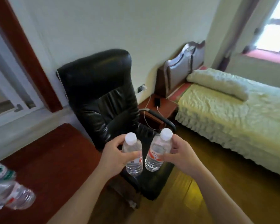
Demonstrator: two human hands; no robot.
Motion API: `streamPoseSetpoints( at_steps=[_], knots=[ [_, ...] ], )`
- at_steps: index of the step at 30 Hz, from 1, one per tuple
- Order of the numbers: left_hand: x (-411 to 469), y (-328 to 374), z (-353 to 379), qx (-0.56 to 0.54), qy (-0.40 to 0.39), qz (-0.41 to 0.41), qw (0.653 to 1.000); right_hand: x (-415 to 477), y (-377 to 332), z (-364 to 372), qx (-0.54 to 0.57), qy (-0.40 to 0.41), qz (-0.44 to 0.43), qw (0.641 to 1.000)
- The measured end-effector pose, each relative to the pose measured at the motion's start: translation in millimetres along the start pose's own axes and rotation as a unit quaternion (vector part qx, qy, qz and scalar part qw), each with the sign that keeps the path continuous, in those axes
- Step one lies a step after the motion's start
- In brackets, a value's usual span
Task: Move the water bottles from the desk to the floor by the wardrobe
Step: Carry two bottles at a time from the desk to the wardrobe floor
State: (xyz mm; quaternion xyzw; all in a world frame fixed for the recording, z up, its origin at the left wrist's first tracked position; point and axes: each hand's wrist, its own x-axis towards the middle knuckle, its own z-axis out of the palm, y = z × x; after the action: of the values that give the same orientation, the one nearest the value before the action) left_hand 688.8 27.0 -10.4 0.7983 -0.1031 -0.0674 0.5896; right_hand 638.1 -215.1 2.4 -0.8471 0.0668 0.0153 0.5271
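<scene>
I hold two clear water bottles with white caps upright in front of me, above the seat of a black chair. My left hand [114, 155] grips the left bottle [132, 156] around its middle. My right hand [179, 156] grips the right bottle [158, 153] at its label. The two bottles are close together, almost touching. More bottles [13, 195] lie in plastic wrap on the dark red desk [52, 160] at the lower left. No wardrobe is in view.
A black leather office chair [103, 97] stands straight ahead between desk and bed. A bed with a pale green cover [233, 117] fills the right. A low red nightstand [157, 109] with a phone and cable sits behind the chair. Wooden floor [200, 183] lies to the right.
</scene>
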Motion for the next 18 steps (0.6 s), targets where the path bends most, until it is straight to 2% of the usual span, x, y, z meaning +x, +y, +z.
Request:
streamPoseSetpoints(
  at_steps=[8,18],
  knots=[
    [-2,60,179,-0.019,-0.145,0.027,0.989,-109,87,-147,0.048,0.130,0.036,0.990],
    [-32,120,422,-0.024,-0.306,0.071,0.949,-254,184,-309,0.073,0.274,0.090,0.955]
  ],
)
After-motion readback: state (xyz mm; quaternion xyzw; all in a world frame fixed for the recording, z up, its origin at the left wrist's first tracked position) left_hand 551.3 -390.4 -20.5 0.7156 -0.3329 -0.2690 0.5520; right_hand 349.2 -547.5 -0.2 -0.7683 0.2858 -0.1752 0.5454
